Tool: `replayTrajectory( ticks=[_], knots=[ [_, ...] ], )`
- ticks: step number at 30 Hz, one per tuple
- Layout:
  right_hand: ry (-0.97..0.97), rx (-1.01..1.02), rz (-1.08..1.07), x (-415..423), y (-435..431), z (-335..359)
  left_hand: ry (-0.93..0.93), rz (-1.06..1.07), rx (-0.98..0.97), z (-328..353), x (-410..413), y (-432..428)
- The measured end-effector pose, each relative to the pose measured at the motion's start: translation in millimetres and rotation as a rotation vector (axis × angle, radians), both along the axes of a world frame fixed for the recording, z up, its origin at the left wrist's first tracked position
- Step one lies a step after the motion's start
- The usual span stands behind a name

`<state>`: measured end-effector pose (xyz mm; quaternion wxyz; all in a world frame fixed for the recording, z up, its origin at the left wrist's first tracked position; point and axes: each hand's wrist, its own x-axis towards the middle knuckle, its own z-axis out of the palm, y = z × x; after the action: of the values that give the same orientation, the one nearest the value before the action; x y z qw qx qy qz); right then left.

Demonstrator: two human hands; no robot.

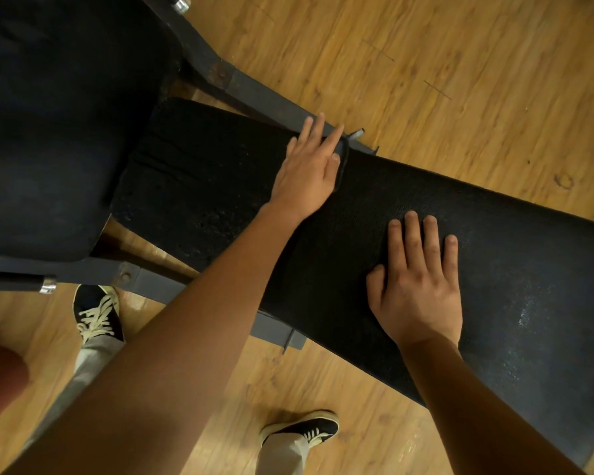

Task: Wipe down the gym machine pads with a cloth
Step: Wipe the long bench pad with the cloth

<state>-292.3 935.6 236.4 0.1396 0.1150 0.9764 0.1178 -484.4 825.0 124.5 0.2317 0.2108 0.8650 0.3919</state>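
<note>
— What's underfoot?

— A yellow-brown wood-plank floor point(426, 63) fills the upper right and the bottom of the frame. A dark metal frame point(254, 94) runs diagonally from top centre toward the middle.

— And the pads?

— Three black ones. A broad pad point(48, 114) fills the upper left. A worn, pitted small pad point(192, 173) sits in the centre. A long pad point(528, 269) stretches from the centre to the right edge, where it is cut off.

— The hands?

— Well apart, both flat with straight fingers, gripping nothing. The left hand point(309, 166) lies where the small pad meets the long pad, fingertips at the far edge. The right hand point(419, 279) presses on the long pad, fingers spread.

— The cloth?

— I can't tell. A dark curved line point(343, 162) beside the left fingers may be a fold or a seam (black on black).

— Anything else?

— Two dark shoes point(98, 313) with pale laces, at lower left and bottom centre, and a blurred reddish shape point(0, 375) at the left edge that I can't identify.
</note>
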Motion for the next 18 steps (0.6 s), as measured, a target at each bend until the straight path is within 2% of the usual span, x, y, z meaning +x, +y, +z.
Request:
replayTrajectory(
  ticks=[4,9,12,18],
  knots=[
    [0.008,-0.004,-0.002,0,0,-1,-0.005,-0.020,0.009,-1,-9,1],
    [0.011,-0.015,-0.007,0,-1,-1,0.007,-0.022,0.023,0,45,-37],
    [0.014,-0.018,-0.006,0,0,-1,-0.049,0.020,0.007,2,67,-52],
    [0.018,-0.007,0.001,0,0,-1,-0.042,0.022,0.023,-2,24,-25]
  ],
)
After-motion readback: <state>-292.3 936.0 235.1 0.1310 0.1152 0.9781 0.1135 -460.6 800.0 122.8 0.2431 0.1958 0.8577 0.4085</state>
